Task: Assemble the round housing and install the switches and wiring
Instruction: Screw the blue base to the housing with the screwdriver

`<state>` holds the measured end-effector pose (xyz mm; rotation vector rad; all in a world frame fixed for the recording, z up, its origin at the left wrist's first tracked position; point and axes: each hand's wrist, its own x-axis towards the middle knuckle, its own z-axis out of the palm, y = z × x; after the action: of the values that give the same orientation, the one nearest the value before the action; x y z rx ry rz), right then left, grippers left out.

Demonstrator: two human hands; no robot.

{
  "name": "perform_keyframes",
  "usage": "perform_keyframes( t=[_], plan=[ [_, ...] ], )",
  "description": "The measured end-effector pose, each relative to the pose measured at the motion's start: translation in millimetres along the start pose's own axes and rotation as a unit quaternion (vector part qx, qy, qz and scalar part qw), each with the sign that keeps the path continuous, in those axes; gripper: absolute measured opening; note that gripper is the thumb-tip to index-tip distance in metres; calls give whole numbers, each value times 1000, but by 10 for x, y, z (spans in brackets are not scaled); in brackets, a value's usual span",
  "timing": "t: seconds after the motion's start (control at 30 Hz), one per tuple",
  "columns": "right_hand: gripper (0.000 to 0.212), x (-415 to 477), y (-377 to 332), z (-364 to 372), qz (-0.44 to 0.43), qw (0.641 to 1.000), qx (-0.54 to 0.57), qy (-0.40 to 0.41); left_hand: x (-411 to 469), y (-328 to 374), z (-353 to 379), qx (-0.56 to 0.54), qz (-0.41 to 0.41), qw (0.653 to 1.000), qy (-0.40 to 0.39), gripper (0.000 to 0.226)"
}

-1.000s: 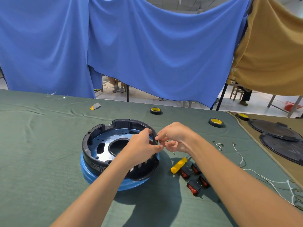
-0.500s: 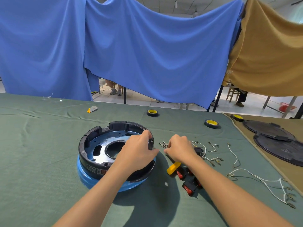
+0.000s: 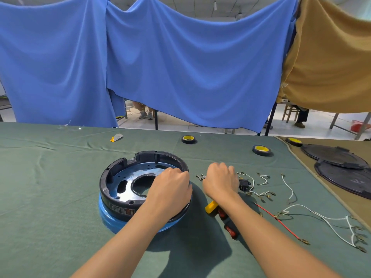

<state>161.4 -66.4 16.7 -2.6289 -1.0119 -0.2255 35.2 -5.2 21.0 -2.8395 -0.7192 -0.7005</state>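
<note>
The round housing (image 3: 122, 177), a black ring on a blue base, stands on the green cloth. My left hand (image 3: 170, 187) grips its right rim. My right hand (image 3: 219, 180) is down on the cloth just right of the housing, fingers curled beside small metal terminals (image 3: 200, 176); what is under the fingers is hidden. Red rocker switches (image 3: 230, 230) and a yellow-handled screwdriver (image 3: 210, 206) lie under my right forearm. A black switch (image 3: 244, 184), short white wires (image 3: 289, 189), a red wire (image 3: 281, 222) and a white harness (image 3: 331, 221) lie to the right.
Rolls of black tape (image 3: 188, 139) (image 3: 261, 150) sit toward the far edge, a third (image 3: 293, 141) on the brown cloth. Two black round covers (image 3: 333, 155) (image 3: 349, 177) lie at the right. A small yellow-grey tool (image 3: 116, 137) lies at the back.
My right hand left the housing rim and dropped to the cloth on the right, by the small terminals. My left hand stayed on the rim.
</note>
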Motion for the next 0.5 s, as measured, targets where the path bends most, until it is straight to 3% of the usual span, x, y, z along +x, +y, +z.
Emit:
perform_keyframes(
  t=[0.1,0.23,0.37,0.43,0.5],
  plan=[
    [17,-53,-30,-92,16,976,215,-26,8,23,-31,21,-7,1000,7,30],
    [27,-185,-106,-89,71,895,432,-84,79,11,-92,10,-42,999,-22,31],
    [19,-223,-182,-57,100,824,545,-115,91,-152,-148,-90,-75,974,-193,56],
    [16,-245,-204,-48,108,808,567,-115,23,-222,-157,-99,-65,958,-260,74],
    [14,-276,-208,-48,121,803,573,-112,-40,-252,-139,-93,-56,955,-277,87]
  ],
)
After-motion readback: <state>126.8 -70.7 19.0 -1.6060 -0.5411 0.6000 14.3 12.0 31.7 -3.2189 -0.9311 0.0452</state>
